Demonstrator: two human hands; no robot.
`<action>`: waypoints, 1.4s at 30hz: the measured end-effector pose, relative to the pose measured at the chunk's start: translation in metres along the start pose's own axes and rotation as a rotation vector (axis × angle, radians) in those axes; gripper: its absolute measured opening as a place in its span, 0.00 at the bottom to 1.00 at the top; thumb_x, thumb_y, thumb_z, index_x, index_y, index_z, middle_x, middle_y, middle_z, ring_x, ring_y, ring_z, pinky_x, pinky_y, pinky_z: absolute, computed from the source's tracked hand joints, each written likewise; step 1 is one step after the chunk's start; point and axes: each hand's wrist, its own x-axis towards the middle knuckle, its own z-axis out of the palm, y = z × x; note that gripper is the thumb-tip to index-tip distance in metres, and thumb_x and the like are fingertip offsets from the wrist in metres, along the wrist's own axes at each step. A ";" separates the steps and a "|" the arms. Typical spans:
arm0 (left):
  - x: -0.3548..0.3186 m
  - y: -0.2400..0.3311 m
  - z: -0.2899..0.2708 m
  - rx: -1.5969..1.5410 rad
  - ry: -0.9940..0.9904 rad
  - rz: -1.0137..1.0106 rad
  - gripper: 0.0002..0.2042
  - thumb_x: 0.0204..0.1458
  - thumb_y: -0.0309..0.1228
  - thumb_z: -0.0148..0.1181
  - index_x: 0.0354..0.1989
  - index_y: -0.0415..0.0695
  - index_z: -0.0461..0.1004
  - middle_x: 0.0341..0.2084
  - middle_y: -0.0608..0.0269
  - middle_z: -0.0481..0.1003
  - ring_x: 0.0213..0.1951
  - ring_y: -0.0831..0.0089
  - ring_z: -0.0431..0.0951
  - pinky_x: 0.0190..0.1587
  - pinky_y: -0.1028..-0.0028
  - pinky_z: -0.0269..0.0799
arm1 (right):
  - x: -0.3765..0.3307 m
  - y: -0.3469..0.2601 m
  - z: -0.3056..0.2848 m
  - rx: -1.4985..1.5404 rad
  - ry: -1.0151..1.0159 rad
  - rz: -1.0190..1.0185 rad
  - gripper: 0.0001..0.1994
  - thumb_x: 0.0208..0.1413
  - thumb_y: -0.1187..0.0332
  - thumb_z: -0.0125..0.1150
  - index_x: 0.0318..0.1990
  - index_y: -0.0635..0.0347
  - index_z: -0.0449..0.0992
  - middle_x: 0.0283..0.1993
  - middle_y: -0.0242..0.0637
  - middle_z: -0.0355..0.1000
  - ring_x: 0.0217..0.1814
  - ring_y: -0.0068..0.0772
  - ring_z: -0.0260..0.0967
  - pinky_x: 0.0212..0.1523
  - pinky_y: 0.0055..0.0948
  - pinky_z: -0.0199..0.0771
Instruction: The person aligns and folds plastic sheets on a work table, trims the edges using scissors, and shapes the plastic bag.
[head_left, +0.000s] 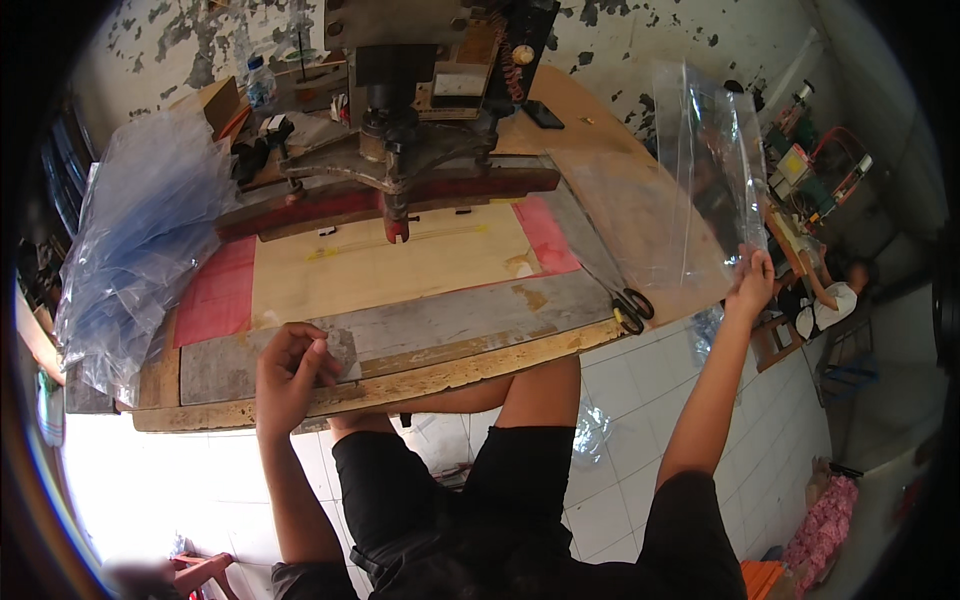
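At the right, my right hand (751,284) is closed on the lower edge of a clear plastic sheet (712,170), which stands up above the table's right end. My left hand (291,376) is over the table's front edge, its thumb and fingers pinched together. A small greyish see-through patch (344,354) shows beside those fingertips; I cannot tell whether they hold it. Ahead of both hands is a press machine (395,130) with a red-edged bar (480,186). Beneath it lies a pale yellow board (390,262) with pink-red ends.
A heap of clear bluish plastic sheets (150,230) covers the table's left side. Black-handled scissors (631,308) lie at the right front edge. A phone (542,114) rests behind the press. Another person (832,300) sits farther right by a second machine (800,165).
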 end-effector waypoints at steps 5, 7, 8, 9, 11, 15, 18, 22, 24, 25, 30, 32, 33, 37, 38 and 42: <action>0.002 0.000 0.005 -0.015 -0.004 0.049 0.07 0.66 0.28 0.58 0.44 0.36 0.72 0.26 0.61 0.78 0.26 0.77 0.79 0.29 0.78 0.74 | 0.075 0.077 -0.027 -0.223 0.082 0.056 0.10 0.63 0.77 0.60 0.49 0.61 0.70 0.45 0.39 0.77 0.42 0.31 0.79 0.31 0.23 0.75; 0.000 -0.001 0.002 0.014 0.021 0.045 0.08 0.66 0.29 0.58 0.45 0.36 0.73 0.25 0.61 0.79 0.25 0.78 0.78 0.28 0.78 0.72 | 0.059 0.113 -0.008 -0.121 0.128 0.152 0.13 0.60 0.82 0.59 0.51 0.65 0.69 0.45 0.45 0.75 0.43 0.43 0.81 0.37 0.36 0.84; -0.003 0.001 -0.001 0.022 0.030 0.040 0.08 0.66 0.29 0.58 0.45 0.36 0.73 0.25 0.61 0.79 0.25 0.78 0.78 0.28 0.78 0.72 | 0.048 0.123 0.001 -0.097 0.136 0.218 0.14 0.59 0.83 0.59 0.51 0.66 0.68 0.44 0.45 0.75 0.42 0.45 0.81 0.37 0.37 0.85; -0.003 0.002 -0.001 0.041 0.034 0.023 0.08 0.66 0.29 0.58 0.46 0.36 0.73 0.25 0.61 0.79 0.24 0.78 0.77 0.28 0.79 0.71 | 0.046 0.125 0.001 -0.096 0.136 0.216 0.14 0.59 0.83 0.59 0.51 0.66 0.68 0.44 0.45 0.75 0.42 0.45 0.81 0.37 0.37 0.85; -0.002 0.002 -0.001 0.060 0.038 0.007 0.08 0.66 0.29 0.58 0.46 0.36 0.73 0.24 0.61 0.79 0.24 0.79 0.77 0.28 0.79 0.71 | 0.042 0.129 -0.003 -0.298 0.079 0.275 0.16 0.58 0.85 0.59 0.53 0.68 0.68 0.44 0.45 0.75 0.42 0.46 0.81 0.37 0.39 0.85; -0.001 0.002 0.001 0.111 0.015 0.022 0.09 0.66 0.30 0.56 0.46 0.37 0.71 0.24 0.60 0.78 0.23 0.78 0.76 0.29 0.78 0.70 | 0.042 0.123 -0.019 -0.378 0.019 0.265 0.14 0.59 0.82 0.59 0.52 0.69 0.70 0.46 0.47 0.75 0.38 0.40 0.80 0.34 0.35 0.83; 0.000 -0.001 0.001 0.083 0.017 0.028 0.08 0.66 0.29 0.57 0.47 0.37 0.72 0.24 0.61 0.78 0.23 0.78 0.76 0.29 0.78 0.70 | 0.054 0.122 -0.041 -0.620 -0.123 0.190 0.15 0.58 0.76 0.63 0.52 0.68 0.73 0.46 0.51 0.76 0.42 0.41 0.80 0.39 0.38 0.81; 0.000 0.000 0.002 0.113 0.031 0.010 0.08 0.65 0.29 0.58 0.47 0.37 0.73 0.24 0.61 0.79 0.23 0.79 0.76 0.29 0.79 0.70 | 0.011 0.092 -0.007 -1.433 -0.215 -0.536 0.23 0.62 0.61 0.64 0.59 0.69 0.73 0.55 0.56 0.76 0.60 0.55 0.72 0.60 0.46 0.71; -0.001 0.003 0.002 0.126 0.034 0.018 0.08 0.65 0.28 0.58 0.46 0.37 0.73 0.24 0.62 0.79 0.23 0.79 0.76 0.29 0.79 0.70 | -0.011 0.070 0.028 -1.403 -0.389 -0.650 0.28 0.63 0.49 0.61 0.61 0.63 0.74 0.63 0.58 0.70 0.69 0.58 0.64 0.69 0.48 0.61; 0.000 0.002 0.004 0.132 0.033 0.026 0.07 0.65 0.28 0.58 0.46 0.38 0.74 0.24 0.62 0.78 0.24 0.80 0.75 0.29 0.79 0.70 | -0.009 0.067 0.039 -1.276 -0.520 -0.683 0.30 0.64 0.44 0.59 0.62 0.59 0.74 0.66 0.59 0.67 0.71 0.59 0.61 0.71 0.49 0.59; -0.001 -0.003 0.003 0.112 0.035 0.023 0.07 0.65 0.29 0.58 0.46 0.39 0.74 0.24 0.63 0.78 0.23 0.81 0.74 0.28 0.79 0.70 | -0.047 0.080 0.113 -1.384 -0.900 -0.373 0.41 0.64 0.31 0.41 0.75 0.48 0.59 0.79 0.52 0.50 0.82 0.59 0.40 0.77 0.58 0.41; -0.001 -0.002 0.006 0.135 0.076 0.017 0.07 0.66 0.29 0.57 0.46 0.39 0.73 0.24 0.63 0.78 0.23 0.81 0.74 0.28 0.79 0.69 | -0.050 0.097 0.123 -1.389 -0.916 -0.276 0.42 0.63 0.28 0.38 0.77 0.45 0.56 0.81 0.50 0.44 0.84 0.58 0.35 0.78 0.61 0.36; -0.001 -0.003 0.006 0.137 0.089 0.011 0.07 0.66 0.29 0.56 0.47 0.39 0.73 0.24 0.62 0.78 0.23 0.81 0.74 0.28 0.79 0.68 | -0.054 0.107 0.127 -1.411 -0.956 -0.228 0.42 0.63 0.28 0.37 0.77 0.42 0.54 0.82 0.48 0.41 0.84 0.56 0.32 0.77 0.64 0.33; 0.001 -0.003 0.009 0.146 0.075 0.010 0.07 0.66 0.28 0.55 0.47 0.38 0.73 0.23 0.62 0.77 0.23 0.81 0.73 0.28 0.79 0.68 | -0.065 0.131 0.127 -1.497 -1.044 -0.060 0.40 0.63 0.28 0.36 0.78 0.35 0.53 0.83 0.44 0.38 0.85 0.53 0.30 0.76 0.71 0.28; 0.001 0.000 0.010 0.164 0.087 0.006 0.07 0.66 0.28 0.55 0.47 0.38 0.73 0.23 0.62 0.77 0.22 0.81 0.73 0.27 0.79 0.68 | -0.065 0.132 0.126 -1.501 -1.036 -0.056 0.40 0.63 0.28 0.36 0.78 0.35 0.53 0.83 0.44 0.38 0.85 0.53 0.30 0.76 0.71 0.28; 0.001 0.001 0.010 0.184 0.079 0.010 0.07 0.66 0.27 0.54 0.47 0.38 0.72 0.23 0.62 0.77 0.22 0.81 0.73 0.27 0.80 0.67 | -0.069 0.133 0.123 -1.484 -1.019 -0.070 0.38 0.65 0.29 0.34 0.77 0.34 0.54 0.83 0.44 0.39 0.85 0.53 0.31 0.76 0.70 0.29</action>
